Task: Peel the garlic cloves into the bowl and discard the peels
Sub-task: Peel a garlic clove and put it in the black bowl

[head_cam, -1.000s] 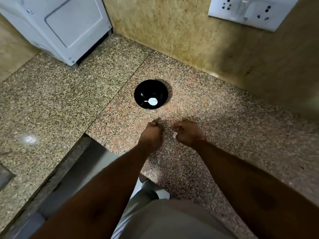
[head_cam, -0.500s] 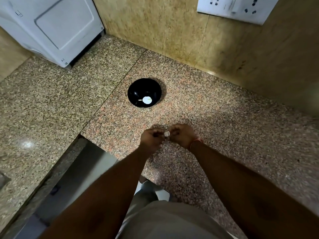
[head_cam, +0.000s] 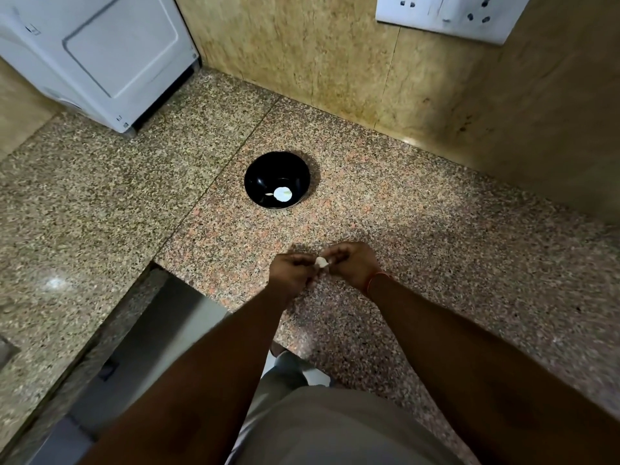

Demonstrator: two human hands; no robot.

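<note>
The person's left hand (head_cam: pixel 291 270) and right hand (head_cam: pixel 352 266) meet over the speckled stone counter (head_cam: pixel 436 250), fingers curled, pinching one small pale garlic clove (head_cam: pixel 321 262) between them. To peel it well, one hand should hold it firm while the other pulls the thin skin away gently. The round black bowl (head_cam: pixel 258 182) sits just beyond, with a white peeled piece (head_cam: pixel 282 194) inside. A white machine (head_cam: pixel 97 55) stands far off. Nothing blocks the way.
</note>
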